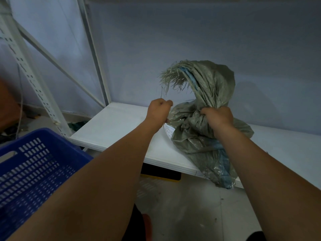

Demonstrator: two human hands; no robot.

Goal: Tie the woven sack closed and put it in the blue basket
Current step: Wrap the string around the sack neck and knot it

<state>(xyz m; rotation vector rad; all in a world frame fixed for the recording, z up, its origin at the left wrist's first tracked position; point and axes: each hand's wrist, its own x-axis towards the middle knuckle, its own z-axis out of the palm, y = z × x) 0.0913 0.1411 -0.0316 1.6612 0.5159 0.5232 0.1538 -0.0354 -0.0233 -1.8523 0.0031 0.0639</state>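
A grey-green woven sack (205, 136) lies on the white shelf (112, 126), its lower end hanging over the front edge. Its neck is gathered and twisted, and the frayed mouth (175, 77) curls up and over to the left. My right hand (217, 117) is clenched around the gathered neck. To the left of the sack, my left hand (159, 111) is closed in a fist, pinching what looks like a thin loose strand from the frayed mouth. The blue perforated basket (31, 164) stands at the lower left, below the shelf's left end.
White slotted rack uprights (31, 80) and a diagonal brace rise at the left. A pale wall stands behind the shelf. A black and yellow object (161, 173) lies under the shelf on the grey floor. Clutter sits on the floor at far left.
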